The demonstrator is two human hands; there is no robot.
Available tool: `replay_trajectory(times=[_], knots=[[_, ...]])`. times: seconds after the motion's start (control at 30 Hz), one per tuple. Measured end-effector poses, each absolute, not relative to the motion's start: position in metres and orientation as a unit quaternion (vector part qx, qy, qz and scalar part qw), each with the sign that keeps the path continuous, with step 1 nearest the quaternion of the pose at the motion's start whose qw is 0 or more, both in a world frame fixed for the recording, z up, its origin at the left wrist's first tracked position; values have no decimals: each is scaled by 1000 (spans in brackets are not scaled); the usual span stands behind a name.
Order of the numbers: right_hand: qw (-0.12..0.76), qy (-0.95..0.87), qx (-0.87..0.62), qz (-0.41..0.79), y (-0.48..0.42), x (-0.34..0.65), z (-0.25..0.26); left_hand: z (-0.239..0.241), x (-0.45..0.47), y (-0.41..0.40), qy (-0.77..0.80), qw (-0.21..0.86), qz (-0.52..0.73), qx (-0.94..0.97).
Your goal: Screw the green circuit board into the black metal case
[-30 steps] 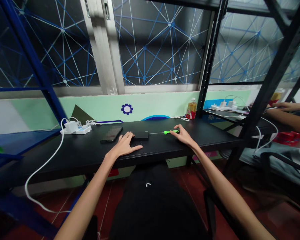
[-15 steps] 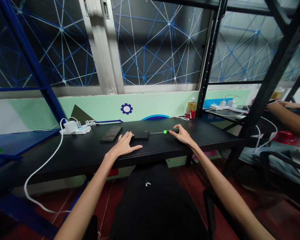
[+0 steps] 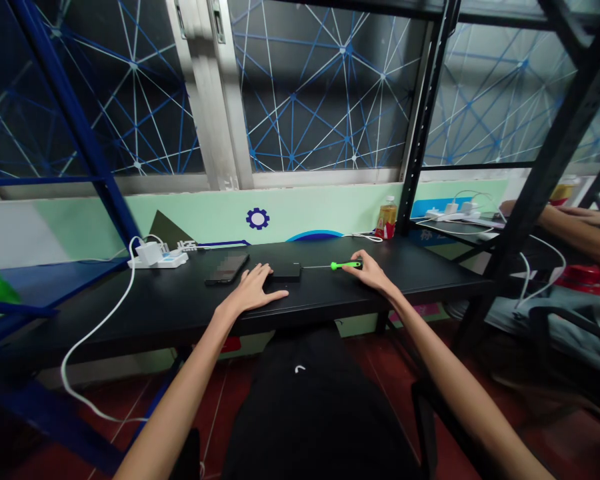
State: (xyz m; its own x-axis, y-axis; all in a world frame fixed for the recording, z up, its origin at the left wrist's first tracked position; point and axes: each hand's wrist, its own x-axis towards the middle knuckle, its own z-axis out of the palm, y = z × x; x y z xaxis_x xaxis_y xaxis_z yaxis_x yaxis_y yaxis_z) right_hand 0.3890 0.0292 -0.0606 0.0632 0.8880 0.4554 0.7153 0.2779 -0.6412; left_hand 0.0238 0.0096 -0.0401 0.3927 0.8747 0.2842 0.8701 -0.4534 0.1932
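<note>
1. Holding a metal-shafted, green-and-black-handled screwdriver [image 3: 335,266], the right hand [image 3: 371,273] has its grip closed on the handle, right of frame centre.
2. The shaft points left, reaching the right end of a flat, rectangular black box [image 3: 287,271] near frame centre, on the long black table [image 3: 180,310]; contact cannot be determined.
3. The left hand [image 3: 253,289], grip open, fingers spread, rests at the box's left end.
4. A dark, slab-shaped phone [image 3: 228,269] lies farther left.

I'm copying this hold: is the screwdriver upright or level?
About level: the screwdriver in the right hand points its thin shaft sideways at the black box. Whether it touches, I cannot tell.
</note>
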Motion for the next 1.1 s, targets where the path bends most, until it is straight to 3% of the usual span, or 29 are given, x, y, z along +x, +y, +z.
replay_trajectory(times=[0.27,0.43,0.63,0.87,1.1], knots=[[383,-688,-613,61,19,383,-51,-45,21,14,516,-8,188,836],[405,-682,-597,118,20,387,-53,-45,22,13,524,-5,178,833],[443,-678,-581,79,26,388,-57,-41,23,10,520,-8,174,836],[388,-668,-626,104,21,384,-49,-41,24,10,525,-2,172,834],[409,-654,-626,117,24,386,-52,-44,23,13,516,-14,181,837]])
